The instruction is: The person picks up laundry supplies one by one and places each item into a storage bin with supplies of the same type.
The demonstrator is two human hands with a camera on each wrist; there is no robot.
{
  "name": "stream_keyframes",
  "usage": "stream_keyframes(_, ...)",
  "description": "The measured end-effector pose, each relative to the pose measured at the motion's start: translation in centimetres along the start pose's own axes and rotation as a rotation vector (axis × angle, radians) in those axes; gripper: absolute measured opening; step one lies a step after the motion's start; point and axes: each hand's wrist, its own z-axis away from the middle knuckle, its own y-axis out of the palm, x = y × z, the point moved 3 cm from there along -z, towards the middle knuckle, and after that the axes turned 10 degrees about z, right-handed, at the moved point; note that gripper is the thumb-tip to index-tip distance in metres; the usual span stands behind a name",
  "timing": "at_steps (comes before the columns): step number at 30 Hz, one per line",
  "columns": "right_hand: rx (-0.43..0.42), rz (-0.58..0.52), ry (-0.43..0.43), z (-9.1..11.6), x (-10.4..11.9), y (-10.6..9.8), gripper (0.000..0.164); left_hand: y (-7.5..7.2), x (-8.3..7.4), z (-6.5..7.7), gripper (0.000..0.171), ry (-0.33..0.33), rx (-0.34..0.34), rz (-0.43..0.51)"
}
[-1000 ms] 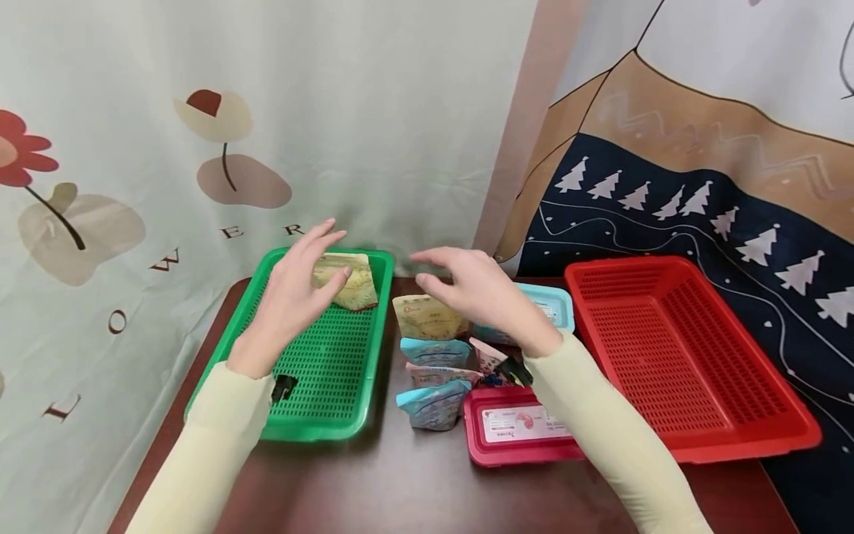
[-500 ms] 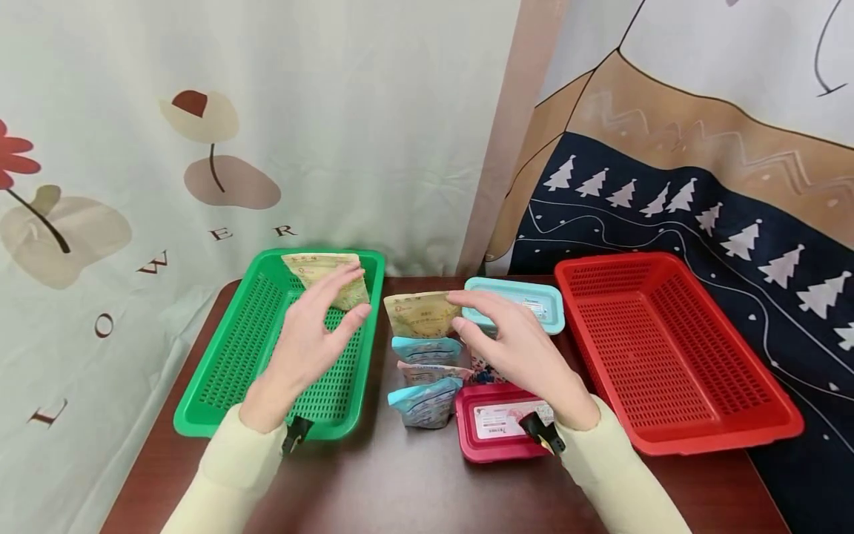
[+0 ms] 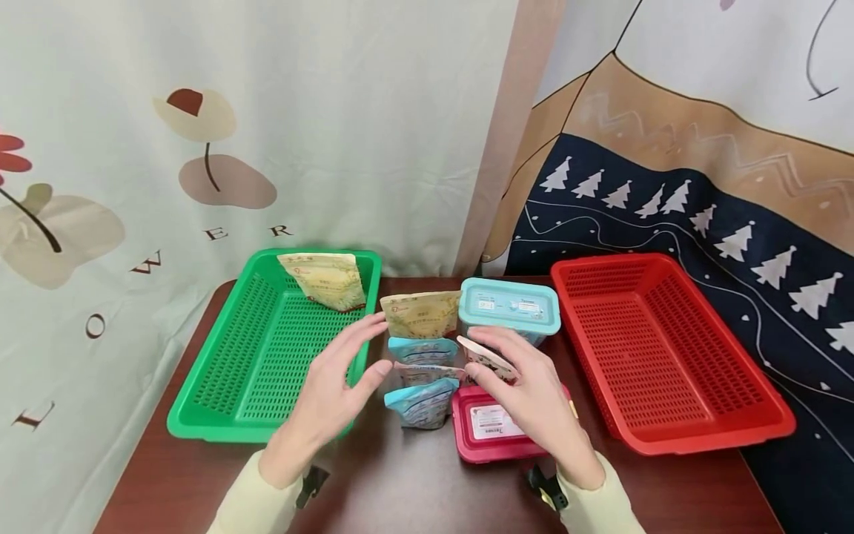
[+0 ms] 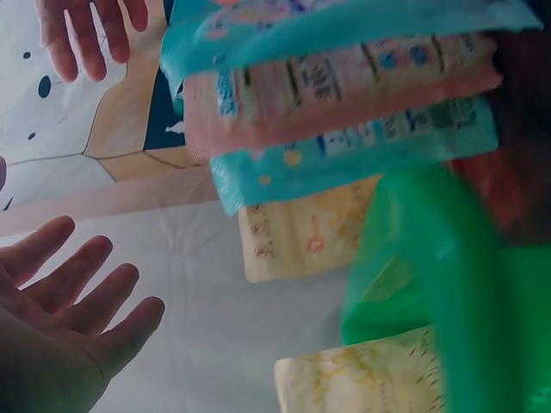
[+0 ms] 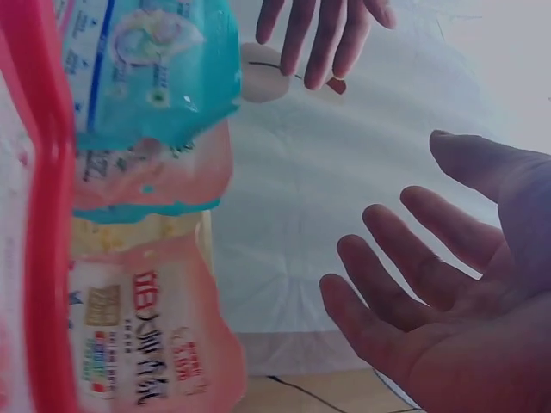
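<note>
My left hand (image 3: 333, 389) hovers between the green basket and a row of standing pouches, fingers spread and holding nothing. In that row stand a yellow pouch (image 3: 422, 315), a blue pouch (image 3: 420, 350), a pink pouch (image 3: 427, 374) and a front blue pouch (image 3: 425, 404). Over the red-lidded box (image 3: 494, 437) is my right hand (image 3: 530, 389), its fingers parted. Its thumb and index finger overlap another pink pouch (image 3: 485, 356) in the head view. From the right wrist view, that pink pouch (image 5: 155, 335) stands apart from the fingers.
The green basket (image 3: 190, 389) at left holds one yellow pouch (image 3: 327, 280). A light-blue lidded box (image 3: 510, 304) stands behind the right hand. At right is a red basket (image 3: 767, 386). A patterned curtain (image 3: 373, 133) backs the dark table (image 3: 387, 497).
My left hand has come away from over the green basket, moving right and nearer. The right hand has moved nearer, from by the back yellow pouch to over the red-lidded box.
</note>
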Motion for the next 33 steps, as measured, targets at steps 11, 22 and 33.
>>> stream_keyframes(11, 0.035, 0.038, -0.002, 1.6, -0.9, 2.8, 0.045, 2.3, 0.7, 2.4, 0.053, 0.033, -0.017, 0.02)
stream_keyframes(22, -0.053, 0.139, -0.164, 1.6, -0.6, 4.3, 0.036, 4.1, 1.4, 2.6, 0.046, 0.135, 0.021, -0.025)
stream_keyframes(33, -0.042, 0.312, -0.254, 1.5, 0.0, 5.4, 0.027, 4.5, 1.8, 2.4, 0.031, 0.095, 0.119, -0.04)
